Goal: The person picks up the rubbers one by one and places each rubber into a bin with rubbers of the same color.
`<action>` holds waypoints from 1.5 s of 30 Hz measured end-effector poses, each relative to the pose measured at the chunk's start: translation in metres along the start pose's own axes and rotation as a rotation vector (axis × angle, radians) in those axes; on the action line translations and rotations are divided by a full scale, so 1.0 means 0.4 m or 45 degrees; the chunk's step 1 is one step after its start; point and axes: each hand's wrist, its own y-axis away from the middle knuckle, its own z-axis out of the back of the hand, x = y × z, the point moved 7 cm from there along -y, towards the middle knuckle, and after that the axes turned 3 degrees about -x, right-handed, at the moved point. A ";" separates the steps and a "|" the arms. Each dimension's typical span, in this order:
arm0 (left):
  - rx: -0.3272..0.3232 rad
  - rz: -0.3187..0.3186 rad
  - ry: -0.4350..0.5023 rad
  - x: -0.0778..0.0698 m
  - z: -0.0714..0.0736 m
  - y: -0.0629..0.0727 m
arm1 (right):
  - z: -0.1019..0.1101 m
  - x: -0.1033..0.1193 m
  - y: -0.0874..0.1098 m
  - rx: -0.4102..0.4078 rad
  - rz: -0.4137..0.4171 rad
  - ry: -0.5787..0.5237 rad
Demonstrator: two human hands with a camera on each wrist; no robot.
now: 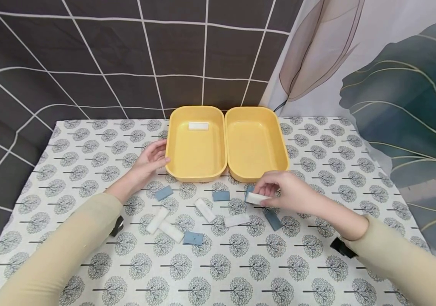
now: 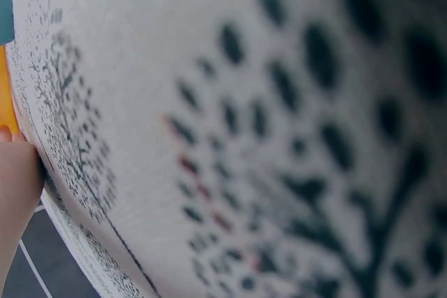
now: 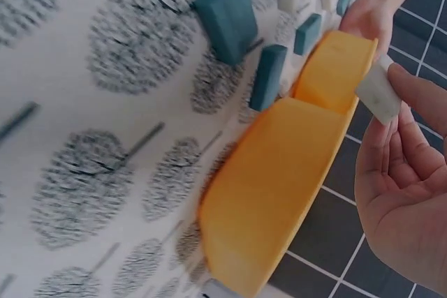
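In the head view, the left rounded yellow plastic tray (image 1: pixel 196 155) is apparently steadied by the loosely spread left hand (image 1: pixel 149 160), while front-right of it a white rectangular block (image 1: pixel 257 198) is pinched by the right hand (image 1: pixel 284 190); in the left wrist view, white tree-printed cloth (image 2: pixel 147 68) predominates; in the right, one block end is left free, presumably for clearance.

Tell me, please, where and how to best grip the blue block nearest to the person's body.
The blue block lies flat, its two long edges free, while its left end sits close to a white block. I would pinch the middle of those long edges, coming from above.
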 end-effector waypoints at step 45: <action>-0.014 0.003 0.003 0.002 0.001 0.003 | 0.089 0.040 -0.336 -0.006 0.115 -0.079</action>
